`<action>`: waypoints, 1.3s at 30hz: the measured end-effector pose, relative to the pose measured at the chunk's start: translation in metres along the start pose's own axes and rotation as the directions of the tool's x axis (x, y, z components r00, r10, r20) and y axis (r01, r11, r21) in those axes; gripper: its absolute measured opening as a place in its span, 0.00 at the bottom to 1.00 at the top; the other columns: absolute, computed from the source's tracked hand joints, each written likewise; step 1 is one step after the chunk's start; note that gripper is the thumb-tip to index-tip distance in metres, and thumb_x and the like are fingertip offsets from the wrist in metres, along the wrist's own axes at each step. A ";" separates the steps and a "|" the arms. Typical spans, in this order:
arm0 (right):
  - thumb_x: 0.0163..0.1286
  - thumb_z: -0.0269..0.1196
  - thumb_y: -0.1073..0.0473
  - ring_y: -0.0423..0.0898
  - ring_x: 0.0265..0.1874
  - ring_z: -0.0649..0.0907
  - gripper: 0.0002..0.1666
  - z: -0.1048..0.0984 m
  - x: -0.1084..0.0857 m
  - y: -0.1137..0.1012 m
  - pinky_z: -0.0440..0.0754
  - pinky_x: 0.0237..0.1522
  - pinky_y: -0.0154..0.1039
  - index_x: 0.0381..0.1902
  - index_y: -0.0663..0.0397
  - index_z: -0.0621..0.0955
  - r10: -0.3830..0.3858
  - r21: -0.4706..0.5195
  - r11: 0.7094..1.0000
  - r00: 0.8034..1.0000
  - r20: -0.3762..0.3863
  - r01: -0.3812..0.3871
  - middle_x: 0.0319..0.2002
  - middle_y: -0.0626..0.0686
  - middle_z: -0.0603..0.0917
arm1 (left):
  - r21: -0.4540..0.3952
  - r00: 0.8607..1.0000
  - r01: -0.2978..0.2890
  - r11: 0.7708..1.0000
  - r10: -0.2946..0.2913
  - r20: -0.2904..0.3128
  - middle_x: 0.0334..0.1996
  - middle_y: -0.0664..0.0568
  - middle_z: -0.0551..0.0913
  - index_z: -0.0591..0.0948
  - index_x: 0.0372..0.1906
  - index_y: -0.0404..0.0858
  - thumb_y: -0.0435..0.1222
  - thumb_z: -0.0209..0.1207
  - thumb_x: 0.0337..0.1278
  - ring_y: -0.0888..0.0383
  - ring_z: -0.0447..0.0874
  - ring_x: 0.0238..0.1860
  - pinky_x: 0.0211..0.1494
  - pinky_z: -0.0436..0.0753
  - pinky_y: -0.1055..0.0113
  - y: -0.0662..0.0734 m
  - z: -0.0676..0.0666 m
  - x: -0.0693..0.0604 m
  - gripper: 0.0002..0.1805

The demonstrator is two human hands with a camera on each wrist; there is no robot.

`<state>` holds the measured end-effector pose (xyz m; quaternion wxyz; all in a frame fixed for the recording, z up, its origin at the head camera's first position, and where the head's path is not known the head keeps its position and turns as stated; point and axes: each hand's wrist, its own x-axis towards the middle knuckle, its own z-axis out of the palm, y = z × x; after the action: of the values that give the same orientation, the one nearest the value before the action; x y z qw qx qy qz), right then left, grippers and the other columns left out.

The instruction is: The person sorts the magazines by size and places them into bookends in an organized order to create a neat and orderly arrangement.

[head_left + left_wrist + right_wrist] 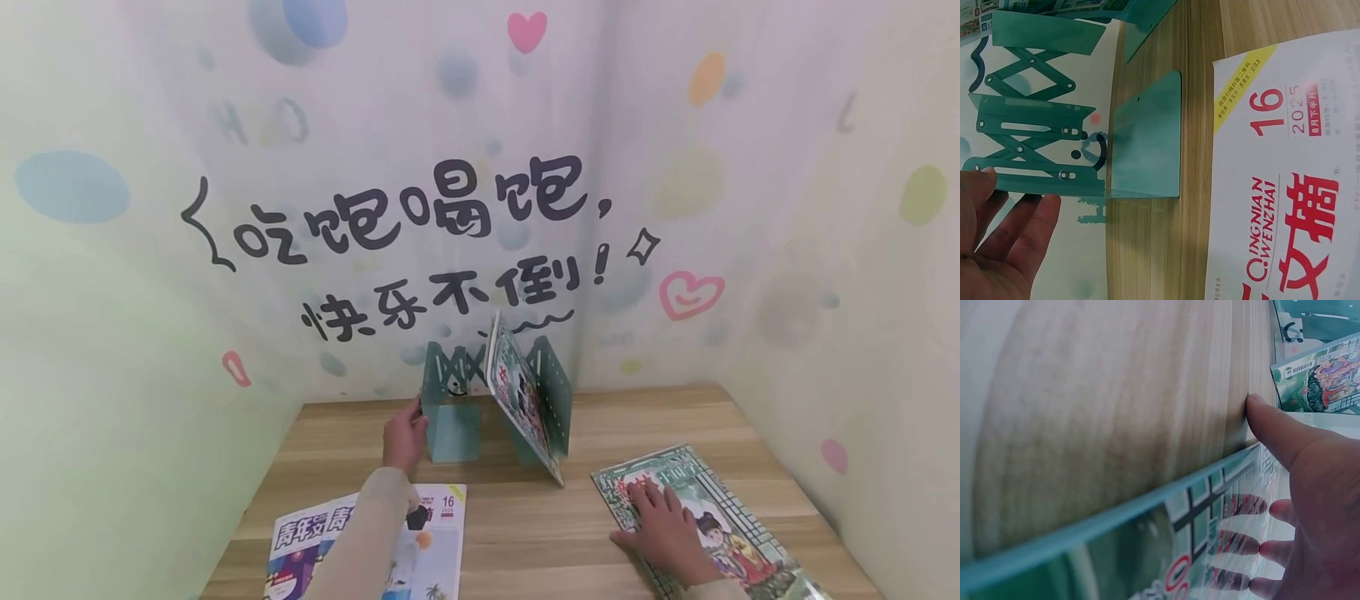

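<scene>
A green expandable bookend (456,433) stands at the back of the table, its lattice and base plate (1147,140) large in the left wrist view. My left hand (405,437) grips its left side panel, thumb and fingers (1041,219) at the panel's edge. Inside the bookend, toward the right panel, a green-covered magazine (517,383) leans at a tilt. My right hand (666,533) rests with spread fingers on another green magazine (738,521) lying at the right; in the right wrist view the fingertips (1260,547) touch its glossy cover.
White-covered magazines (442,550), overlapping, lie at the front left under my left forearm; one (1285,156) shows a red 16. Behind the wooden table (547,525) hangs a printed curtain (420,100) with dark lettering, which also closes off both sides.
</scene>
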<state>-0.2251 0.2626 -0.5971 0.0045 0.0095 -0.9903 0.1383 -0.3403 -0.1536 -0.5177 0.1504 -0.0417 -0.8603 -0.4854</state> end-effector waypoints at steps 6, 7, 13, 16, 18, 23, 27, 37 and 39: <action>0.48 0.66 0.25 0.74 0.64 0.60 0.58 0.000 0.001 0.003 0.60 0.53 0.78 0.66 0.58 0.71 -0.017 -0.008 1.000 1.000 -0.002 0.017 0.67 0.69 0.65 | -0.001 1.000 -0.006 1.000 0.006 -0.006 0.60 0.39 0.77 0.69 0.69 0.39 0.29 0.54 0.68 0.43 0.78 0.58 0.56 0.80 0.52 -0.002 0.001 0.001 0.26; 0.48 0.66 0.25 0.74 0.64 0.61 0.58 -0.001 0.001 0.003 0.60 0.53 0.78 0.66 0.58 0.71 -0.023 -0.008 1.000 1.000 -0.004 0.023 0.67 0.69 0.66 | -0.002 1.000 -0.008 1.000 0.008 -0.006 0.60 0.39 0.77 0.69 0.69 0.39 0.29 0.54 0.68 0.42 0.78 0.58 0.56 0.80 0.51 -0.003 0.001 0.001 0.26; 0.48 0.69 0.28 0.74 0.63 0.63 0.55 -0.007 0.000 0.001 0.64 0.51 0.78 0.65 0.58 0.72 -0.026 -0.010 1.000 1.000 0.006 0.026 0.65 0.68 0.67 | -0.013 1.000 -0.008 1.000 0.008 -0.006 0.60 0.40 0.77 0.69 0.69 0.39 0.28 0.54 0.68 0.42 0.77 0.58 0.56 0.80 0.52 -0.003 0.002 0.001 0.26; 0.47 0.71 0.30 0.74 0.62 0.64 0.54 -0.010 0.001 0.000 0.66 0.49 0.77 0.64 0.59 0.73 -0.019 -0.003 1.000 1.000 0.013 0.019 0.65 0.68 0.69 | 0.011 1.000 -0.024 1.000 0.024 -0.020 0.59 0.39 0.77 0.70 0.69 0.37 0.27 0.54 0.67 0.42 0.77 0.58 0.55 0.80 0.51 -0.005 0.003 0.002 0.26; 0.46 0.72 0.32 0.74 0.61 0.65 0.54 -0.011 0.002 0.000 0.67 0.48 0.77 0.63 0.59 0.73 -0.012 0.005 1.000 1.000 0.020 0.012 0.64 0.68 0.69 | 0.025 0.999 -0.033 0.999 0.033 -0.029 0.59 0.39 0.78 0.70 0.68 0.36 0.27 0.54 0.66 0.41 0.78 0.58 0.55 0.80 0.51 -0.006 0.004 0.003 0.26; 0.45 0.75 0.35 0.74 0.60 0.67 0.52 -0.012 0.005 -0.002 0.70 0.46 0.75 0.61 0.60 0.75 0.008 0.010 1.000 0.999 0.034 -0.008 0.62 0.68 0.71 | 0.024 0.999 -0.029 0.999 0.029 -0.037 0.58 0.39 0.78 0.71 0.68 0.37 0.26 0.55 0.66 0.42 0.78 0.58 0.55 0.80 0.51 -0.006 0.004 0.004 0.26; 0.45 0.76 0.39 0.74 0.58 0.68 0.47 -0.013 0.005 -0.004 0.72 0.44 0.74 0.59 0.58 0.76 0.011 0.017 1.000 1.000 0.021 -0.011 0.60 0.68 0.73 | 0.023 0.999 -0.021 1.000 0.022 -0.036 0.59 0.38 0.78 0.70 0.68 0.37 0.27 0.55 0.66 0.42 0.77 0.58 0.56 0.80 0.50 -0.005 0.003 0.003 0.26; 0.46 0.70 0.49 0.72 0.52 0.75 0.38 -0.008 0.006 -0.005 0.76 0.41 0.70 0.56 0.59 0.79 0.022 0.044 0.999 0.999 -0.037 -0.021 0.54 0.66 0.79 | 0.030 1.000 -0.007 1.000 0.007 -0.023 0.59 0.40 0.78 0.70 0.69 0.39 0.28 0.54 0.67 0.43 0.77 0.59 0.57 0.79 0.51 -0.003 0.002 0.001 0.26; 0.48 0.68 0.50 0.70 0.48 0.78 0.36 -0.007 0.006 -0.005 0.78 0.40 0.67 0.56 0.60 0.79 0.023 0.061 0.998 0.998 -0.067 -0.019 0.50 0.67 0.80 | 0.027 1.000 -0.010 1.000 0.010 -0.025 0.59 0.40 0.78 0.70 0.69 0.39 0.28 0.54 0.67 0.43 0.77 0.59 0.57 0.79 0.52 -0.004 0.002 0.002 0.26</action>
<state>-0.2310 0.2596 -0.5886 0.0361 -0.0053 -0.9851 0.1683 -0.3432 -0.1535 -0.5213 0.1640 -0.0380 -0.8646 -0.4734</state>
